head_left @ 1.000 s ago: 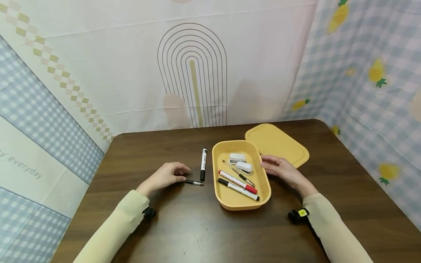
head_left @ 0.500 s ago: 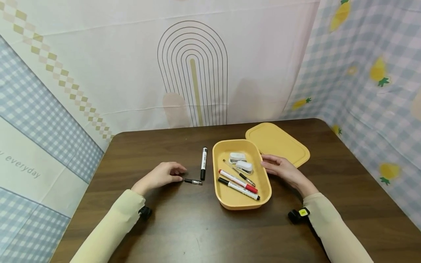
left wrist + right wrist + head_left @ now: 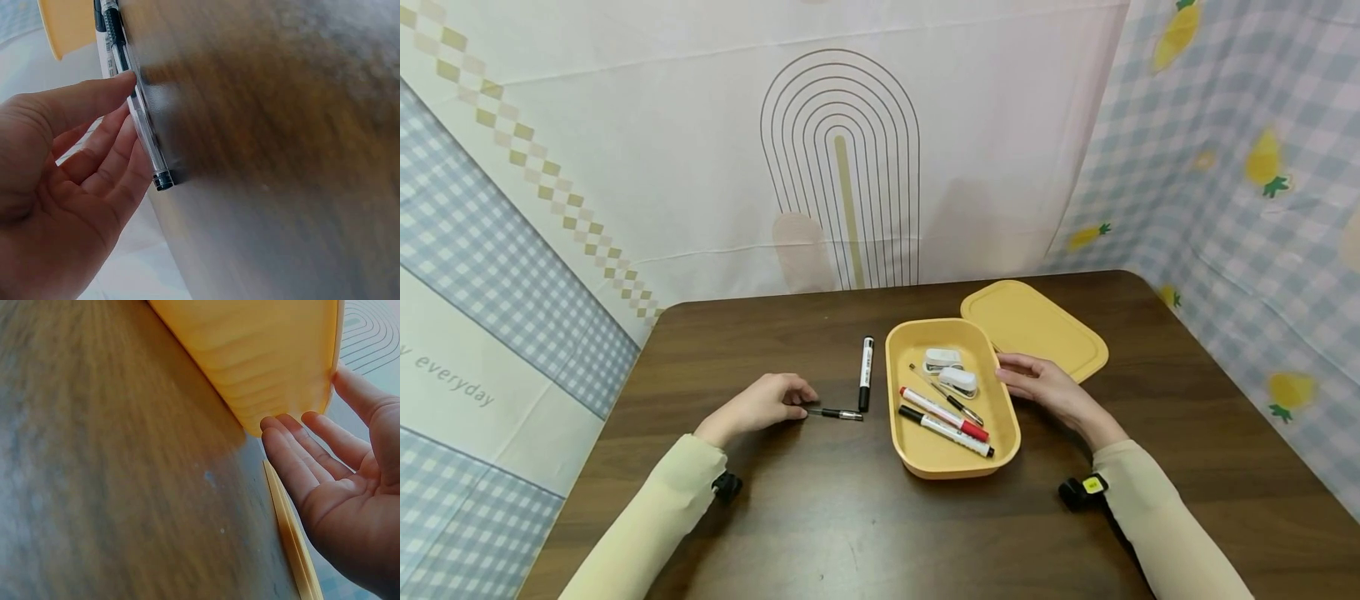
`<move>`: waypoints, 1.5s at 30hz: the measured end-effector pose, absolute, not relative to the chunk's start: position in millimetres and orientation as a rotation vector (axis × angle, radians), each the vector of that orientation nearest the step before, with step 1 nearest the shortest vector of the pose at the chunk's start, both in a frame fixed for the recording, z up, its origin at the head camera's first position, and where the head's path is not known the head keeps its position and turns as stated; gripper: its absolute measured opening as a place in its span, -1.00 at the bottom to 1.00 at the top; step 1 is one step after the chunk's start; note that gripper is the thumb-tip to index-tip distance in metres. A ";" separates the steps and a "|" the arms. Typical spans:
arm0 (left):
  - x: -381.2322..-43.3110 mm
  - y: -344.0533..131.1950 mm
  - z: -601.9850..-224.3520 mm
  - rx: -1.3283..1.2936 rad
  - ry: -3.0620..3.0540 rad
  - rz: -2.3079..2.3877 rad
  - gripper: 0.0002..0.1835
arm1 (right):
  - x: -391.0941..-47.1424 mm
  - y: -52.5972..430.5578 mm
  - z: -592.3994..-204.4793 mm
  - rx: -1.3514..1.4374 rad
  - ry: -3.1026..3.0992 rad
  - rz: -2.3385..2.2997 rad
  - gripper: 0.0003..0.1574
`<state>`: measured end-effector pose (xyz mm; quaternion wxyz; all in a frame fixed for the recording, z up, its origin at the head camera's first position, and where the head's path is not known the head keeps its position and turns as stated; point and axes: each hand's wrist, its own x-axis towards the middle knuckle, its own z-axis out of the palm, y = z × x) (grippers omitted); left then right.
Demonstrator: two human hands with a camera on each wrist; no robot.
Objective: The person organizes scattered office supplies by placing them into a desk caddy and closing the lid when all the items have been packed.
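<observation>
My left hand [image 3: 760,404] pinches the rear part of a clear-barrelled gel pen [image 3: 838,413] lying on the table; in the left wrist view the thumb presses the pen's near side, fingers behind it. A black-and-white marker [image 3: 867,372] lies just beyond the pen. My right hand [image 3: 1048,392] touches the right side of a yellow box [image 3: 955,469], its fingertips at the outer wall and thumb at the rim in the right wrist view. Inside the box are two small white staplers [image 3: 957,382], another pen [image 3: 964,408], a red-capped marker [image 3: 943,413] and a black-capped marker [image 3: 946,430].
The yellow lid [image 3: 1033,325] lies flat behind and right of the box, close to its rim. The dark wooden table [image 3: 850,533] ends at patterned cloth hangings [image 3: 700,167] at the back and sides.
My left hand has slid left along the pen, uncovering more of its barrel, while the pen stays nearly in place. The right hand and the box have not moved.
</observation>
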<state>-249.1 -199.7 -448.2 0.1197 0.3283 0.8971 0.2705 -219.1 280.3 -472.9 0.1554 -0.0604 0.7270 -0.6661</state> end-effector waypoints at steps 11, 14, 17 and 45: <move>-249.3 -197.0 -444.5 0.988 2.563 0.752 -0.86 | -218.5 279.4 -471.4 -0.164 2.092 -1.903 -0.15; -249.6 -196.9 -443.2 1.008 2.549 0.733 -0.87 | -218.5 279.0 -470.5 -0.158 2.092 -1.901 -0.15; -250.3 -197.3 -443.0 1.030 2.536 0.724 -0.87 | -218.3 279.0 -469.8 -0.153 2.092 -1.898 -0.15; -248.6 -205.6 -437.9 1.032 2.509 0.743 -0.80 | -218.1 279.0 -471.4 -0.190 2.081 -1.914 -0.20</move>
